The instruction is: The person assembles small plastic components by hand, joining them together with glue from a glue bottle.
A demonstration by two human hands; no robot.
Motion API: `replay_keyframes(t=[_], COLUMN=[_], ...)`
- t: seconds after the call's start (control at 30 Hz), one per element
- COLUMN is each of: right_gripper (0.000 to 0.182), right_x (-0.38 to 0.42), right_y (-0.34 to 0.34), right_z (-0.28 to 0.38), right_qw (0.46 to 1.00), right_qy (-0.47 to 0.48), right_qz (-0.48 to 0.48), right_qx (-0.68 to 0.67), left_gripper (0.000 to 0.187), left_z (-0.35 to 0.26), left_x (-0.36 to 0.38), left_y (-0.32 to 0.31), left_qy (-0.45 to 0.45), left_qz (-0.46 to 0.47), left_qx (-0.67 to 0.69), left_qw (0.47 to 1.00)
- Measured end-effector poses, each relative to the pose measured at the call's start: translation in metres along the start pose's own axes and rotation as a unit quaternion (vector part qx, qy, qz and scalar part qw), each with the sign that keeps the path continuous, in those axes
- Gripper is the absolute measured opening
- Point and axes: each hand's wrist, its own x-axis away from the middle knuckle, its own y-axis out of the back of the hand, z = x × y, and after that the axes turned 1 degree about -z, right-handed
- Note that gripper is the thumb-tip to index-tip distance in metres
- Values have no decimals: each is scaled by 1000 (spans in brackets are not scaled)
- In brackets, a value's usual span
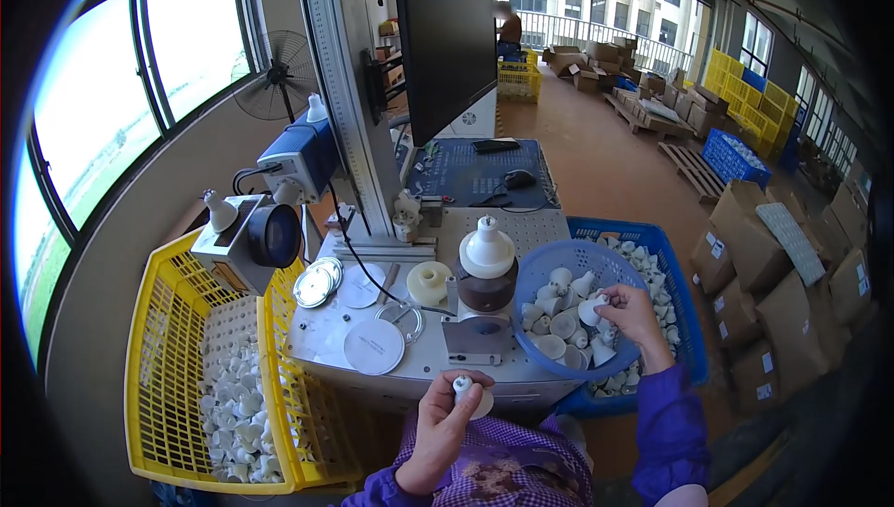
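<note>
My left hand (436,425) is closed on a white lamp housing (479,403), held by its narrow pin end in front of my apron, with its wide end to the right. My right hand (635,317) reaches over the blue round basin (618,263), its thumb and fingers closed on another white lamp housing (589,312). Many similar housings (563,324) lie loosely in that basin. Beyond my left hand, a white lamp housing (487,248) stands pins up on a dark round fixture (486,291) on the machine table.
A yellow crate (272,395) with white housings stands at left, and a blue crate (687,321) with more sits under the basin. The laser head lens (277,235) and a monitor (447,55) overhang the table (321,339). Cartons (782,321) are stacked right; a person (508,30) is far back.
</note>
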Motion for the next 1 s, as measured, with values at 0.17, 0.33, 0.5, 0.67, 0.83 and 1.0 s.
replay_keyframes(t=[0.17,0.33,0.5,0.67,0.83,1.0], right_gripper=[25,26,26,26,25,23], right_x=[26,32,37,42,40,31], right_y=[-9,-20,-27,-33,-34,-36], right_z=[21,23,30,31,59,114], right_qw=[982,977,965,944,932,927], right_qy=[24,87,110,96,130,183], right_qz=[17,-4,-1,26,8,4], right_qx=[-184,-193,-238,-316,-338,-328], left_gripper=[12,18,22,12,28,37], left_z=[7,-1,2,-3,-59,-102], left_x=[-1,-6,-10,-16,-77,-136], left_y=[-5,-4,-2,-3,-18,-45], left_qy=[-9,-16,-107,-162,-342,-326], left_qz=[-6,-34,-58,-41,-91,-65], left_qx=[10,-50,-141,-227,-374,-518], left_qw=[1000,998,983,959,857,788])
